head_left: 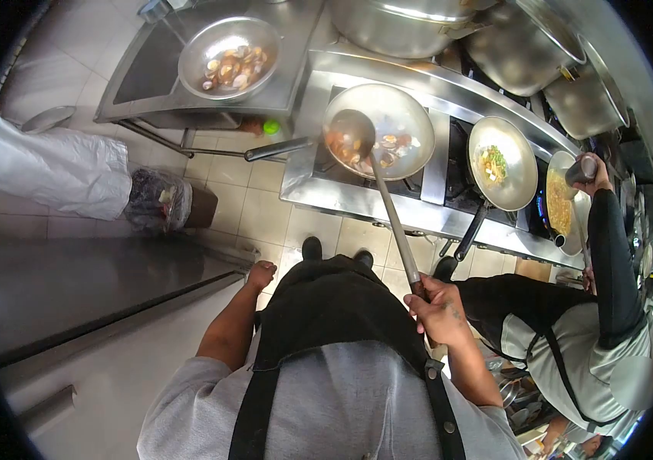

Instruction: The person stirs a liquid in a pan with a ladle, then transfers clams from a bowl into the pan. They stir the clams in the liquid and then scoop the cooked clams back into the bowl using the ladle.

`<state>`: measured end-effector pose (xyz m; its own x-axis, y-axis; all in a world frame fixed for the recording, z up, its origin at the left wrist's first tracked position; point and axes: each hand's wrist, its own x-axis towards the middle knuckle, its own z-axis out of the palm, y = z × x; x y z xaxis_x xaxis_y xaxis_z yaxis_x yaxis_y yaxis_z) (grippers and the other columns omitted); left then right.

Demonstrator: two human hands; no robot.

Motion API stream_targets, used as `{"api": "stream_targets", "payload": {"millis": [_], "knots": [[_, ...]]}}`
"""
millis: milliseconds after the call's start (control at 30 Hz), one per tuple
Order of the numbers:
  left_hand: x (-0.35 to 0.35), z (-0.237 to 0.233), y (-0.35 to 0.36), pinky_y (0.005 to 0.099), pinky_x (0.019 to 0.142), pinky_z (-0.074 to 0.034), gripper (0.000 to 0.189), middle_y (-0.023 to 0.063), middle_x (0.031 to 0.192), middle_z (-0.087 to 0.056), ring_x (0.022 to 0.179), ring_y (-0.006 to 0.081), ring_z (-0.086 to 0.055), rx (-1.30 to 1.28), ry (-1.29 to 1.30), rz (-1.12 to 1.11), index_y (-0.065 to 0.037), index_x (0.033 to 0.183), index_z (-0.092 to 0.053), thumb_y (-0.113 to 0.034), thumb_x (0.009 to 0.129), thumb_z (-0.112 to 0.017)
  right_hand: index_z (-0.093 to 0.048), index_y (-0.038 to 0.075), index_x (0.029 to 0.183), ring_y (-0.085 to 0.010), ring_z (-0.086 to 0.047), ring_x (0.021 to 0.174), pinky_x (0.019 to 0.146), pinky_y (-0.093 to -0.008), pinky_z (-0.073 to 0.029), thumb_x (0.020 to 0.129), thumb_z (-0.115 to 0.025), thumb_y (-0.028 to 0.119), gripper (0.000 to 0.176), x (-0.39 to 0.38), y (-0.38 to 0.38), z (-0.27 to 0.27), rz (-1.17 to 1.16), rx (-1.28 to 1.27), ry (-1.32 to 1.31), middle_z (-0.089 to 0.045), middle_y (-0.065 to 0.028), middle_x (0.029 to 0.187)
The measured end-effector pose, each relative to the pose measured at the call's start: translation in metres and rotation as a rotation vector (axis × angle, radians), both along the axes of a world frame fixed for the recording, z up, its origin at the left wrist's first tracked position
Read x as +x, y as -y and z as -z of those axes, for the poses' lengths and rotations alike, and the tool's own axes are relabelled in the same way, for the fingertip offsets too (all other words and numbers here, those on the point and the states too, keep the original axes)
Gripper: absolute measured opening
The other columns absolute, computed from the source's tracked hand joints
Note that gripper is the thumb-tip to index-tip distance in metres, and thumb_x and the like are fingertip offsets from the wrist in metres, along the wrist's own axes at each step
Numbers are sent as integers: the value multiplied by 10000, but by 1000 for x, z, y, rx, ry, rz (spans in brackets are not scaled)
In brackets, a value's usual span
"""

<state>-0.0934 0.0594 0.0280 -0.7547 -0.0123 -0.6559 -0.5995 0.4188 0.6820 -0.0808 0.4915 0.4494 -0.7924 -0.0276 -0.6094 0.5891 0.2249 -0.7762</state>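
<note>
Steel ladle (393, 218) in right hand (441, 310): grips dark end of handle, fingers wrapped round it, thumb pressed along near side. Slants up and forward from hand to stove; ends with bowl inside leftmost frying pan (403, 103), over left part of pan, among clams (391, 157) and reddish pieces. Cannot tell if touching pan floor.

Left hand (263, 274): hangs well apart from pan and ladle, beside black apron (326, 314). Curls fingers into loose fist, with nothing visible in grasp.

Leftmost pan: sits on steel stove (437, 153), with black pan handle (276, 149) pointing left past stove edge. Next pan along (499, 129): holds chopped green and yellow food, with handle toward front. Farther right, beside co-worker: another pan (562, 161) with yellowish-brown food. Near that one, co-worker's hand (588, 179) around dark container (583, 167).

On steel table (150, 77), left of stove: metal mixing bowl (223, 38) with more shellfish. Behind burners: large metal pots (395, 31). On floor, left: bin (202, 207) with clear plastic liner.
</note>
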Motion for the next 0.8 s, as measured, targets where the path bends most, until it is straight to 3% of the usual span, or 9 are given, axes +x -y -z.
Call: {"api": "stream_targets", "payload": {"millis": [167,333,467,533,567,633,667,733,800], "knots": [[-2,-16,-6,354,555,-474,159,62,646,-582,552,171,-562,14,28,-55,-15,743,-603,-159,811,-616,-634,-38,932,-80,-464,376,354,-210,-342,861,-628,19,92,-16,-23,15,219,-342,75,-573,-37,624],[3,25,13,355,586,-498,151,74,705,-618,605,184,-612,-227,-257,451,-8,777,-622,-155,807,-605,-637,-24,910,-94,-469,378,348,-218,-342,860,-646,56,95,-31,-20,17,292,-507,99,-584,-54,636],[5,10,14,348,593,-509,144,91,743,-638,617,190,-627,-63,-180,258,-2,816,-632,-143,796,-610,-633,-18,881,-96,-480,391,362,-221,-362,856,-657,76,100,-39,-10,27,252,-419,54,-581,-43,633],[4,20,25,340,578,-507,135,95,745,-641,590,191,-618,-513,-870,945,-2,817,-624,-134,792,-607,-624,-28,909,-94,-470,392,361,-217,-362,858,-649,60,105,-44,-5,30,223,-366,34,-579,-45,635],[3,6,16,340,578,-507,135,95,745,-641,590,191,-618,-513,-872,946,-2,817,-624,-134,792,-607,-616,-39,936,-91,-460,393,359,-213,-363,859,-641,44,116,-45,-3,32,193,-312,16,-577,-48,637],[1,-36,-12,332,567,-500,91,86,732,-629,602,187,-616,-5,118,-108,-14,765,-591,-103,772,-608,-608,-22,888,-93,-465,400,361,-222,-367,860,-650,55,92,-48,-1,33,174,-304,-3,-576,-43,635],[1,-37,-9,332,567,-500,91,86,732,-629,602,187,-616,-6,116,-107,-14,765,-591,-103,772,-608,-610,-20,891,-93,-463,396,360,-222,-366,858,-646,53,88,-49,0,33,175,-294,-4,-576,-43,633],[6,-13,9,325,563,-495,102,78,724,-634,605,170,-607,-114,-311,447,-11,777,-610,-113,782,-613,-611,-19,893,-93,-461,391,360,-223,-364,857,-642,51,84,-51,0,33,177,-285,-7,-575,-43,631],[8,23,17,323,562,-491,114,76,698,-624,594,163,-597,-108,-278,498,-14,754,-606,-123,788,-608,-636,-31,882,-95,-473,390,364,-228,-369,848,-647,54,91,-54,-5,30,239,-364,21,-575,-39,624]]}}
